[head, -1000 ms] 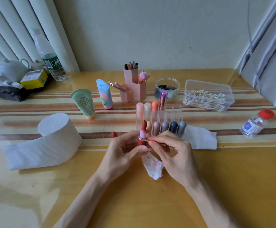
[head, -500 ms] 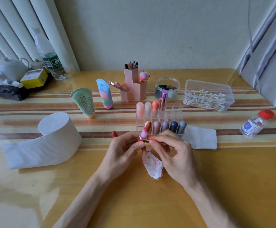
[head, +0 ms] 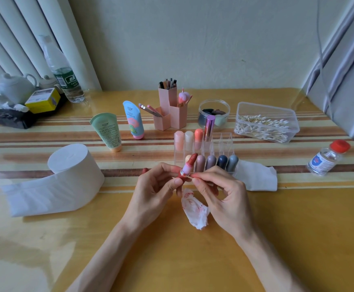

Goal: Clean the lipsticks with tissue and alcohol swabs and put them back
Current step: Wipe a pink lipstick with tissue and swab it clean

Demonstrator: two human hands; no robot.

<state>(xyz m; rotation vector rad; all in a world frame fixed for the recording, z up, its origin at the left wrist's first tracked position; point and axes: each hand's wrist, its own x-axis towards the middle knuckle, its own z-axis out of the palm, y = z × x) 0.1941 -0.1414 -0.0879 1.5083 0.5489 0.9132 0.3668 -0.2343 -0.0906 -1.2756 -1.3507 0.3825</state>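
My left hand [head: 153,192] grips an open lipstick [head: 189,165] by its red base, the dark red bullet tilted up and to the right. My right hand [head: 220,197] pinches a thin cotton swab [head: 189,176] against the lipstick's silver collar. A crumpled red-stained tissue [head: 195,209] lies under both hands; I cannot tell whether a finger holds it. Just behind, a clear organizer [head: 220,144] holds several capped lipsticks, some back slots bare. A red cap [head: 145,170] peeks out behind my left hand.
A tissue roll [head: 72,165] with a trailing sheet lies at the left. A folded tissue [head: 256,178] and the alcohol bottle [head: 325,158] sit to the right, the swab box [head: 264,125] behind. Cream tubes, pink brush holders and a jar stand further back.
The lipstick has tipped from upright to leaning right, towards the organizer. Both hands stay in place, the swab still at the lipstick's collar.
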